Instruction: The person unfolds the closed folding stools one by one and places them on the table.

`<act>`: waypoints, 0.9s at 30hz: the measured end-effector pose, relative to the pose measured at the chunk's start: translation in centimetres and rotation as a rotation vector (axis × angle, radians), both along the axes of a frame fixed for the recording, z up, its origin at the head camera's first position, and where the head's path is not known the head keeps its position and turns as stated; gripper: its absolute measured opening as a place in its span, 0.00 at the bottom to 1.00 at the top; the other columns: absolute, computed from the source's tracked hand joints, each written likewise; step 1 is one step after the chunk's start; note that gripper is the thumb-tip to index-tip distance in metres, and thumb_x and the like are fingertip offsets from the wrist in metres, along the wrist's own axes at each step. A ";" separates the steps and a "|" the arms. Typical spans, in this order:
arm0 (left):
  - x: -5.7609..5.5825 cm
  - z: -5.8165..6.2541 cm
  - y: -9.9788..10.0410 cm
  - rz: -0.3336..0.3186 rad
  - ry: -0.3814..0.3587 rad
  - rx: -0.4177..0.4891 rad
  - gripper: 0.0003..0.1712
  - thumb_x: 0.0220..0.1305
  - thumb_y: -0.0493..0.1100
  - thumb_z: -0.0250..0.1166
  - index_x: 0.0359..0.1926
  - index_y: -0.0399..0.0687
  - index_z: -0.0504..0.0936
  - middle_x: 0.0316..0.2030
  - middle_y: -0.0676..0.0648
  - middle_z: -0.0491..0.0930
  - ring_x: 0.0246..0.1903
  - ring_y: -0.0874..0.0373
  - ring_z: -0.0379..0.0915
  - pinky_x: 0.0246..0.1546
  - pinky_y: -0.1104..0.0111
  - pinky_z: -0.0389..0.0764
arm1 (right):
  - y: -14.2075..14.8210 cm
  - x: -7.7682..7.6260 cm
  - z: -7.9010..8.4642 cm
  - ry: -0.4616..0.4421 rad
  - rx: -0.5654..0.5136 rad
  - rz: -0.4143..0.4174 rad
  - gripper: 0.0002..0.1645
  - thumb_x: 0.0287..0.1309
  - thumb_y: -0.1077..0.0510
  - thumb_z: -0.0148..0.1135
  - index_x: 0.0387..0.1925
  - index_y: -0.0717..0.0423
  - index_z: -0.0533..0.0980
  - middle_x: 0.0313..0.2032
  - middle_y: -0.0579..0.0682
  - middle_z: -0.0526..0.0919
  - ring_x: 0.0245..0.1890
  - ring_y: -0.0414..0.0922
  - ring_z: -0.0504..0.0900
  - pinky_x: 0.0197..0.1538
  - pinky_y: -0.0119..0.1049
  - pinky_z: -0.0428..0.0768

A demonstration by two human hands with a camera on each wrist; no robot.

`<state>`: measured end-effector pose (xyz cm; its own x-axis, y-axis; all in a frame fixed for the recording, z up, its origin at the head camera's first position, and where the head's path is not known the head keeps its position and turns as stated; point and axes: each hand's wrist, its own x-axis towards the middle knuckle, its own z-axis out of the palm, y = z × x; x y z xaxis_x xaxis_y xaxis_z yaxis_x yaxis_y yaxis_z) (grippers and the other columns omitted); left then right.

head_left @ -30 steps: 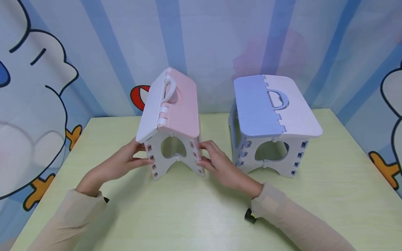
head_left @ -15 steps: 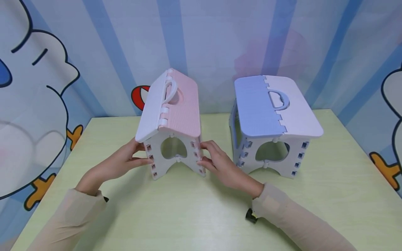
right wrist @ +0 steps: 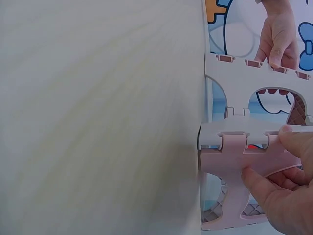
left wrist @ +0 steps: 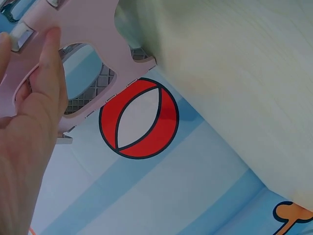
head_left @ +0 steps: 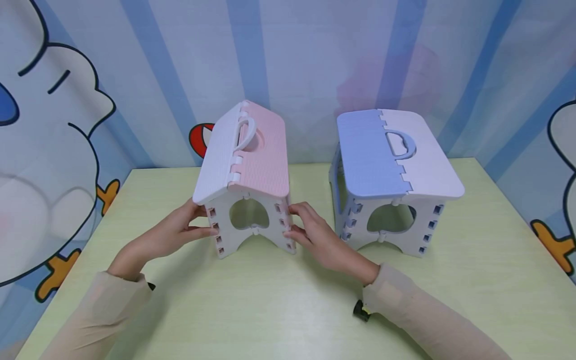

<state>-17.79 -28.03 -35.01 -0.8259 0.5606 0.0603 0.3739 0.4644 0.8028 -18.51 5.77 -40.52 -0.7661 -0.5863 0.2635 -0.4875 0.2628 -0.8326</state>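
A pink-and-white folding stool (head_left: pixel 265 162) stands part unfolded on the table, its top peaked like a roof with a white carry handle on the ridge. My left hand (head_left: pixel 166 232) grips its left leg panel, thumb at the front edge; in the left wrist view, fingers (left wrist: pixel 51 63) reach into the pink panel's cutout. On the opposite side, my right hand (head_left: pixel 321 240) holds the right leg panel by its front corner. The right wrist view shows this right hand (right wrist: pixel 288 196) around the pink side, fingers in its opening. The white front panel is bent outward at its middle hinge.
To the right, a blue-and-white folding stool (head_left: pixel 369 155) stands with its top nearly flat and a blue handle. The light green table (head_left: pixel 252 310) meets a striped cartoon backdrop (head_left: pixel 306 60) behind both stools.
The pink-and-white stool has spread slightly wider, and its ridge has come down a little. Both hands keep their hold. The whole head view has shifted slightly.
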 end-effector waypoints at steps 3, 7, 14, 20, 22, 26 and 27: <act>-0.1 -0.1 -0.1 -0.008 0.017 0.000 0.48 0.66 0.35 0.67 0.77 0.58 0.49 0.66 0.44 0.64 0.62 0.42 0.68 0.53 0.64 0.79 | 0.0 0.0 0.0 0.004 0.005 -0.002 0.24 0.71 0.59 0.55 0.65 0.57 0.62 0.64 0.51 0.65 0.67 0.47 0.66 0.62 0.31 0.71; -0.1 -0.1 -0.2 -0.010 0.026 -0.003 0.48 0.66 0.35 0.67 0.77 0.58 0.49 0.67 0.45 0.64 0.62 0.43 0.68 0.53 0.66 0.79 | 0.1 0.0 0.0 -0.004 0.011 -0.004 0.25 0.71 0.59 0.55 0.65 0.57 0.62 0.63 0.50 0.65 0.67 0.45 0.66 0.62 0.30 0.71; -0.1 0.0 -0.3 -0.007 0.023 -0.004 0.48 0.66 0.35 0.67 0.77 0.59 0.49 0.67 0.45 0.64 0.62 0.43 0.68 0.53 0.63 0.79 | 0.1 0.0 0.0 -0.014 -0.005 0.001 0.24 0.71 0.60 0.55 0.64 0.57 0.63 0.63 0.49 0.65 0.67 0.44 0.65 0.63 0.31 0.71; 0.0 -0.1 -0.4 -0.005 0.027 0.000 0.48 0.66 0.35 0.67 0.77 0.57 0.49 0.67 0.45 0.64 0.62 0.43 0.68 0.54 0.61 0.79 | 0.2 0.0 0.0 0.003 0.011 -0.002 0.25 0.72 0.59 0.55 0.65 0.58 0.62 0.64 0.51 0.65 0.68 0.46 0.65 0.62 0.31 0.72; 0.0 -0.1 -0.4 -0.004 0.026 0.002 0.48 0.66 0.35 0.67 0.77 0.57 0.49 0.67 0.45 0.64 0.62 0.43 0.68 0.55 0.59 0.78 | 0.3 0.0 0.1 0.004 0.017 -0.004 0.25 0.72 0.59 0.55 0.65 0.58 0.62 0.64 0.52 0.64 0.68 0.46 0.65 0.62 0.32 0.72; -0.1 -0.3 -0.4 0.000 0.024 0.012 0.48 0.65 0.35 0.67 0.77 0.57 0.50 0.67 0.46 0.64 0.62 0.43 0.68 0.55 0.61 0.78 | 0.3 0.1 0.1 -0.005 0.018 -0.007 0.26 0.72 0.58 0.55 0.66 0.59 0.61 0.65 0.52 0.64 0.69 0.46 0.64 0.62 0.33 0.72; -0.1 -0.3 -0.4 0.001 0.023 0.015 0.48 0.65 0.34 0.67 0.77 0.57 0.50 0.67 0.46 0.64 0.62 0.43 0.68 0.55 0.62 0.78 | 0.2 0.1 0.1 -0.012 0.014 -0.009 0.26 0.72 0.59 0.55 0.66 0.59 0.61 0.65 0.52 0.64 0.69 0.46 0.64 0.63 0.33 0.72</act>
<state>-17.92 -28.42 -35.33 -0.8250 0.5584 0.0874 0.3915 0.4532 0.8008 -18.40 6.01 -40.44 -0.7745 -0.5827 0.2462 -0.4752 0.2789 -0.8345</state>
